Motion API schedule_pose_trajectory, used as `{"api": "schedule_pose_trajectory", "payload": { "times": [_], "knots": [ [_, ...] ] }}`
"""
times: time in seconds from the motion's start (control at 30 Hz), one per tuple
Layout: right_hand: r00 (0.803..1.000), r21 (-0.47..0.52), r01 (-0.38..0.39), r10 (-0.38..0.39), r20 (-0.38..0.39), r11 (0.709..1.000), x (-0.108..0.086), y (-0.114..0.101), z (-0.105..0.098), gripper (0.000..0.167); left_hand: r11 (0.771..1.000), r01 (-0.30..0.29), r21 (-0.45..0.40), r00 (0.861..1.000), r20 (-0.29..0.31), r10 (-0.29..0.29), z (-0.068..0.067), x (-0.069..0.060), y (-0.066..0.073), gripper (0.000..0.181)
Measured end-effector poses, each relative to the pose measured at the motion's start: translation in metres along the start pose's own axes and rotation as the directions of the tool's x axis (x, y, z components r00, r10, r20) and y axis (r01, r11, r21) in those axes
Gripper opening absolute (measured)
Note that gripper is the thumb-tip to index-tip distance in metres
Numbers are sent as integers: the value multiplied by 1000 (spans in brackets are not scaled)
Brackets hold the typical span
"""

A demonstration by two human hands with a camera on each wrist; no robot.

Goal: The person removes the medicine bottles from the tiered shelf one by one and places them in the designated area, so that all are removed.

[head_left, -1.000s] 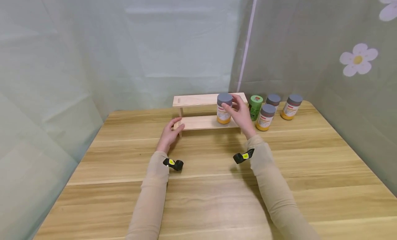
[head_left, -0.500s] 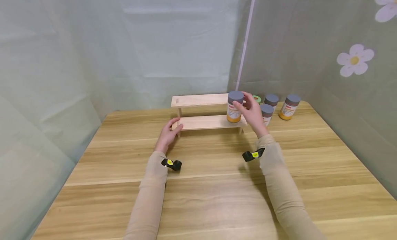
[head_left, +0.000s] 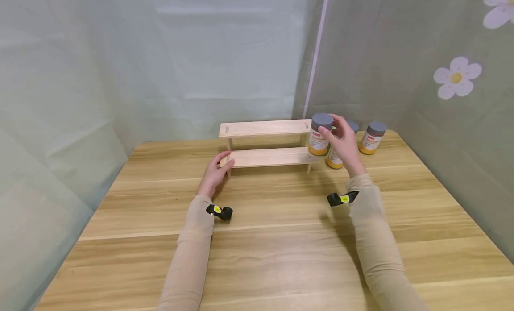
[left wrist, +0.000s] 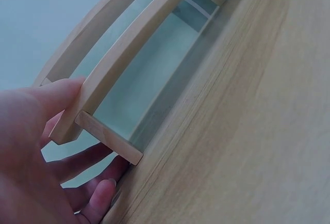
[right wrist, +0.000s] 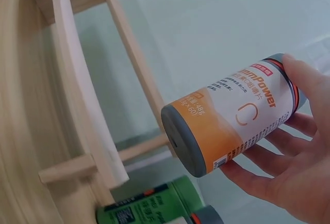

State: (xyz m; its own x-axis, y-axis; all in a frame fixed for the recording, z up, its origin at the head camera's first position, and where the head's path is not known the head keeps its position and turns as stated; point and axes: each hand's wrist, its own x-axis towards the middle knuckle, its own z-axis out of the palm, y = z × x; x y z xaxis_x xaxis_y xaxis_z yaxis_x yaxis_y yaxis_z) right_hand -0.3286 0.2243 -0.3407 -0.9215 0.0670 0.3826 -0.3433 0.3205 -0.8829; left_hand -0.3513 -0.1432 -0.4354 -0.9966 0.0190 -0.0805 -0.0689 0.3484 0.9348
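Observation:
A two-tier wooden rack [head_left: 273,156] stands at the back of the table. My left hand [head_left: 214,173] grips the left end of its lower board; in the left wrist view the thumb [left wrist: 62,92] lies on the board and the other fingers reach behind and below it. My right hand [head_left: 346,145] holds a supplement bottle [head_left: 319,140] with a grey lid and a white and orange label. That bottle hangs in the air before the rack's right end. The right wrist view shows it apart from the boards, thumb at the lid end and fingers along the far side.
Several more bottles stand right of the rack. One grey-lidded bottle [head_left: 372,139] is farthest right, another [head_left: 335,160] is partly behind my right hand. A green bottle [right wrist: 154,203] lies mostly hidden behind the held one in the head view. Hanging cloth [head_left: 241,56] borders the table.
My right hand has carried the bottle to the right, from the middle-right of the rack to its right end, and slightly up. The left hand has kept its grip on the rack.

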Motion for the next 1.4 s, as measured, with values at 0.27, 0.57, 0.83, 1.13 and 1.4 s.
{"api": "schedule_pose_trajectory", "payload": {
  "times": [0.27,0.57,0.83,1.13,1.4],
  "knots": [
    [998,1,-22,22,-55,1000,0,2,-16,53,1000,-9,1,1000,-1,9,-2,-1,0,52],
    [995,1,-23,23,-97,1000,-2,1,-31,54,1000,-2,18,1000,-6,2,-5,0,-4,53],
    [997,-54,-25,21,-77,998,-7,4,-45,53,1000,9,16,1000,9,-9,-8,-3,-5,53],
    [992,5,-28,28,-125,1000,-10,2,-60,52,999,6,42,1000,18,-7,-20,-8,-3,55],
    [983,-4,-62,60,-171,998,-9,5,-67,53,999,5,38,1000,17,-6,-25,-8,-7,55]
  ]
}}
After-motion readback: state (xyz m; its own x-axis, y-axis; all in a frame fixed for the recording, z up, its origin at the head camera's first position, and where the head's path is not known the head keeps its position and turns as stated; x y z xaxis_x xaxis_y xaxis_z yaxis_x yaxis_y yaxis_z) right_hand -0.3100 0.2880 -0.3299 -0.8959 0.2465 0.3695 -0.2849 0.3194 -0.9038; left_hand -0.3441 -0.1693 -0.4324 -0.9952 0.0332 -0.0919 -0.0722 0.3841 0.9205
